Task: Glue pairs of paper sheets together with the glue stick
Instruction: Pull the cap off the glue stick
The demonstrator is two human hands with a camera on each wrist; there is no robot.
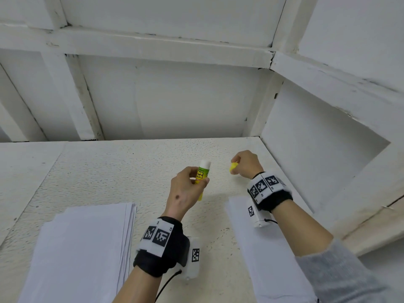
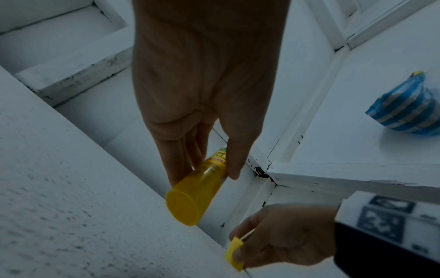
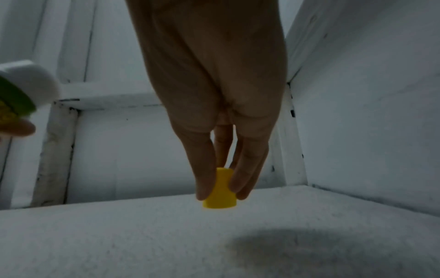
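my left hand (image 1: 185, 191) is curled round the yellow-and-green plastic glue stick (image 1: 202, 173), thumb and fingers clamped on its labelled barrel, held above the speckled white table (image 1: 98, 171). my right hand (image 1: 246, 164) pinches the small yellow plastic cap (image 1: 233, 167) between fingertips, apart from the stick and just over the table. the stick's long axis runs nearly upright, white uncapped end pointing up and away from me, yellow base toward me. the label reads "glue stick"; the smaller print is too blurred to read. a stack of white paper sheets (image 1: 83, 248) lies at my left, a single white sheet (image 1: 262, 248) under my right forearm.
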